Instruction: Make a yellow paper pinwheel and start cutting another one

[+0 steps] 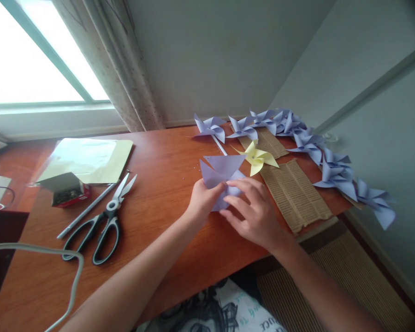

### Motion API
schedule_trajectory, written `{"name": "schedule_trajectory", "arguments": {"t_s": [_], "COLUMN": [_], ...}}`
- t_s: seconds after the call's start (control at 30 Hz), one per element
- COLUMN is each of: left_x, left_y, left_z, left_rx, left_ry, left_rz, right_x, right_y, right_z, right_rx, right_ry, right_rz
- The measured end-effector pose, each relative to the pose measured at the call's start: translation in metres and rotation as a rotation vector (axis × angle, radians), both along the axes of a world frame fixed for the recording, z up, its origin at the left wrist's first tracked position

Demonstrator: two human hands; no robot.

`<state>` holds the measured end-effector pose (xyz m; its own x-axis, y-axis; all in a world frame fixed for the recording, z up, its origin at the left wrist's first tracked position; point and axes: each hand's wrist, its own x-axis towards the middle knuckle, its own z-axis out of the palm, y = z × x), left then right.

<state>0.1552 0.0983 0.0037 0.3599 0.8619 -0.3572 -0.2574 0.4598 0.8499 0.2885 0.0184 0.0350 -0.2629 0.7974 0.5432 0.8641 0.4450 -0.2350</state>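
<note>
Both hands are on the lavender paper piece [221, 177] near the front edge of the wooden table [166, 175] — it lies just ahead of the fingers. The left hand [204, 199] pinches its near-left corner. The right hand [254, 210] rests flat over its lower right with fingers spread, pressing it down. Neither is nearer, since both touch it. The cut flaps point away, toward the yellow pinwheel [257, 158]. The scissors [107, 221] sit well off to the left. The shirt lettering at the bottom is too cut off to read.
</note>
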Motion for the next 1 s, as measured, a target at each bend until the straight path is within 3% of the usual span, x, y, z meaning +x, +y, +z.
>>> {"name": "schedule_trajectory", "arguments": {"t_s": [0.1,0.23,0.47,0.7,1.0], "left_x": [-0.001,-0.001,0.000,0.002,0.004], "left_y": [0.000,-0.001,-0.003,-0.007,-0.007], "left_z": [0.000,-0.001,0.000,0.001,0.004], "left_rx": [-0.001,-0.006,0.012,0.025,0.032], "left_ry": [-0.042,-0.081,-0.110,-0.142,-0.261], "left_rz": [0.012,0.022,0.047,0.057,-0.016], "right_x": [-0.008,-0.015,-0.022,-0.014,-0.002], "right_y": [-0.005,-0.005,0.000,0.013,0.023], "right_z": [0.000,-0.006,-0.005,-0.001,0.000], "right_rx": [-0.053,-0.091,-0.010,0.007,-0.027], "right_ry": [-0.065,-0.057,0.071,0.046,0.123], "right_rz": [0.024,-0.083,-0.153,-0.239,-0.234]}}
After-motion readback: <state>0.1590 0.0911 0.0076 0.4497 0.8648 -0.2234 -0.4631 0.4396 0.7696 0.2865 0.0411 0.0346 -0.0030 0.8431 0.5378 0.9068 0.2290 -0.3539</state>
